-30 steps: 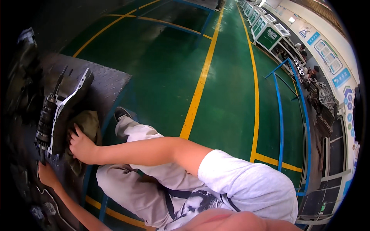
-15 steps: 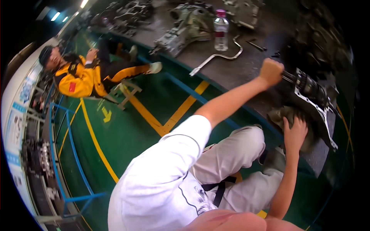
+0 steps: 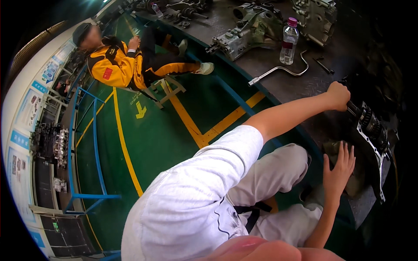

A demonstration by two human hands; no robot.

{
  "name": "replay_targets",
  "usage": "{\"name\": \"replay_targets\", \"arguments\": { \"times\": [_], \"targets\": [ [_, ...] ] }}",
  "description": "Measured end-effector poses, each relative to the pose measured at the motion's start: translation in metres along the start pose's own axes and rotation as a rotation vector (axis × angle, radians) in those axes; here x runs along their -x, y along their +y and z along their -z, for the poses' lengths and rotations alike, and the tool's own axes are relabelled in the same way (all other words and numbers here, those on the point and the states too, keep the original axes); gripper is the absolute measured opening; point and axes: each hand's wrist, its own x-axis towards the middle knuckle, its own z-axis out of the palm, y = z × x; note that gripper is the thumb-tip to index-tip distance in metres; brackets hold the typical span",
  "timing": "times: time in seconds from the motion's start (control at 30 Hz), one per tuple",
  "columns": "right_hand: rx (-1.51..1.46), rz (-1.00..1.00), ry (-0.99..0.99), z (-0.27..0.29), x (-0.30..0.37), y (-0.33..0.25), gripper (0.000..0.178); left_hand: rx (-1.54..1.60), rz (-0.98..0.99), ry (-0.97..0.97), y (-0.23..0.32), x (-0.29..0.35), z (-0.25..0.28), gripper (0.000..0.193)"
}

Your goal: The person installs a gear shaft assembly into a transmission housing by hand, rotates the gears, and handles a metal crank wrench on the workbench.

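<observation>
Left hand (image 3: 338,96): grip closed around the end of the gear shaft (image 3: 370,123). Shaft lies along the bright-edged casing half (image 3: 378,153), toward the right end of the bench (image 3: 298,89), by its near edge. Right hand (image 3: 339,172): fingers straight and apart, over the olive cloth (image 3: 332,150) next to the casing; can't tell if touching. Left along the bench: cranked socket handle (image 3: 278,68) by the near edge, pink-capped bottle (image 3: 289,43) just behind it.

The right hand (image 3: 337,175) has straightened and spread its bent fingers. The view has swung left, so a seated person (image 3: 114,70) and a pink-capped plastic bottle (image 3: 289,43) now show.
</observation>
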Motion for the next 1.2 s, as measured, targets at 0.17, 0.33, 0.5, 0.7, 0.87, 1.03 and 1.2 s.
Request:
{"name": "replay_targets", "arguments": {
  "times": [0.17,0.33,0.5,0.7,0.87,1.03,1.2],
  "targets": [
    [-0.041,0.053,-0.031,-0.003,-0.011,-0.014,0.047,0.06,0.003,-0.305,-0.007,-0.013,0.011,0.024],
    [-0.082,0.068,-0.022,-0.001,-0.009,-0.015,0.044,0.034,0.049,-0.015,0.01,0.005,-0.014,0.023],
    [-0.262,-0.04,0.224,0.019,-0.035,0.032,0.036,0.069,-0.004,0.433,0.013,0.001,-0.034,0.015],
    [-0.319,0.469,0.374,0.146,-0.103,-0.091,0.024,0.197,-0.113,0.441,0.025,-0.004,-0.043,0.014],
    [-0.071,0.184,0.722,0.128,-0.117,0.012,0.038,0.074,-0.075,0.451,0.016,0.003,-0.032,0.013],
    [0.105,0.01,0.593,0.034,-0.062,0.053,0.05,0.089,-0.084,0.522,0.006,0.013,-0.03,0.013],
    [0.194,-0.038,0.514,-0.004,-0.048,0.066,0.046,0.098,-0.096,0.568,-0.004,0.018,-0.026,0.013]
  ]
}}
